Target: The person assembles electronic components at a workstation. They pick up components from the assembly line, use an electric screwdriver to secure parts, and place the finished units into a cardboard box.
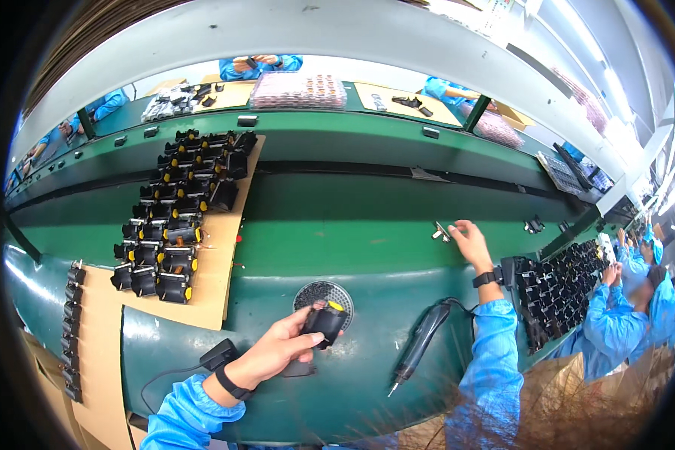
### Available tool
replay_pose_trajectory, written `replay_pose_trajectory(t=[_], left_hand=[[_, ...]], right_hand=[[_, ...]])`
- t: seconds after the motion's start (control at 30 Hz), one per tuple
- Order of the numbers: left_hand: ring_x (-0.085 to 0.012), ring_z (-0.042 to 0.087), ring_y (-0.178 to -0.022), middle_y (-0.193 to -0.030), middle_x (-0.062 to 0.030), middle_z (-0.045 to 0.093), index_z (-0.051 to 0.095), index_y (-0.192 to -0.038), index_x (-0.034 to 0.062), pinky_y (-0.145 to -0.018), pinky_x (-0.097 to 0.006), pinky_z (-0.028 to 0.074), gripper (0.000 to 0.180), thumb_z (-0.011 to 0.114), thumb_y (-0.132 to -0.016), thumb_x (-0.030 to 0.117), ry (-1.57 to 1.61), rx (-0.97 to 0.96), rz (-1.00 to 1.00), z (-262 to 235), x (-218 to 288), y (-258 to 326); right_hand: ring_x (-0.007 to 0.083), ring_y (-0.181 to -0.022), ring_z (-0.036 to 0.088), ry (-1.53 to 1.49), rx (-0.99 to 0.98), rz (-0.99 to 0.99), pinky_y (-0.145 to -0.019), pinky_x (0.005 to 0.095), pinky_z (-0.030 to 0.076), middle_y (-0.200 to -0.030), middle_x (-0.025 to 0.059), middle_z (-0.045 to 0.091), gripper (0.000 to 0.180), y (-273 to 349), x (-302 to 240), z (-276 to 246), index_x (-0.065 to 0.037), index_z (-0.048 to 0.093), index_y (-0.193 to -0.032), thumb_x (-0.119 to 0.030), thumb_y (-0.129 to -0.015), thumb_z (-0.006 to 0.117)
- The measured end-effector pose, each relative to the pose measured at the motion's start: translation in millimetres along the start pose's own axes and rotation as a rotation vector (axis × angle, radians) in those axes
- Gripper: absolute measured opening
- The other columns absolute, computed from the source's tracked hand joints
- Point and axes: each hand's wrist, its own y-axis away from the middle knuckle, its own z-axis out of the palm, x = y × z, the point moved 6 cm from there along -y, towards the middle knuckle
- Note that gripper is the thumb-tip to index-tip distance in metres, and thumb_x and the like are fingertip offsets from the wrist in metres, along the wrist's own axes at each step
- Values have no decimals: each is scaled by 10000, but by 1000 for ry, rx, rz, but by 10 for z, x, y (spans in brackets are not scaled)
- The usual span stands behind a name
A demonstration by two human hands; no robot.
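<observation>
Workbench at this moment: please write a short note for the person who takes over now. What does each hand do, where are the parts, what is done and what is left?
Left hand: holds a black part with a yellow button above the round mesh pad.
Right hand: stretched out to the green belt, at a small metal piece; whether it grips it I cannot tell.
Electric screwdriver: lies on the bench between the arms, untouched.
Done or waiting: many similar black parts stand in rows on the cardboard sheet at the left; I cannot tell which.
Left: the part in hand is not yet set down.

One electric screwdriver [421, 346], one round mesh disc [316, 292].
</observation>
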Motion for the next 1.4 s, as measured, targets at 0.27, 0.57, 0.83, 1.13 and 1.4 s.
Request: replay_pose_trajectory(t=[0.27, 0.57, 0.83, 1.13, 1.4], left_hand=[[-93, 566, -914, -1196, -49, 604, 477, -1448, -3, -648, -232, 444, 582, 679, -905, 48, -458, 283, 62, -276, 191, 275], [-68, 507, -817, -1066, 8, 613, 579, -1363, 22, -667, -251, 437, 356, 644, -1034, 144, -138, 238, 63, -546, -122, 330], [-311, 654, -1037, -1403, -211, 545, 384, -1519, 75, -682, -382, 594, 551, 590, -1015, 156, 693, -362, -251, -1007, -436, 240], [-189, 601, -957, -1193, -100, 598, 508, -1370, -3, -651, -293, 458, 492, 590, -887, 36, 154, 165, 92, -336, -95, 355], [-209, 605, -994, -1324, -153, 592, 461, -1448, -8, -690, -304, 459, 529, 568, -935, 71, 169, 125, 91, -205, -77, 411]], right_hand=[[331, -834, 714, 148, -167, -250, -744, 446, 559, -870, 171, 735, 173, 17, -645, 439, -51, 776, -913, -201, -827, 765], [152, -705, 709, -322, -152, 15, -599, 300, 569, -835, 82, 704, 227, 293, -645, 237, -12, 584, -1045, -145, -924, 724], [84, -741, 679, -535, -410, 89, -655, 234, 565, -921, 54, 746, 230, 280, -512, 519, 27, 760, -1051, -183, -960, 736], [131, -801, 706, -260, -301, 0, -743, 288, 590, -942, 91, 757, 361, 454, -934, 317, 56, 711, -1186, -231, -967, 729], [120, -678, 695, -99, -50, -135, -655, 299, 580, -878, 96, 757, 327, 425, -1128, 442, 16, 730, -1159, -270, -1019, 658]])
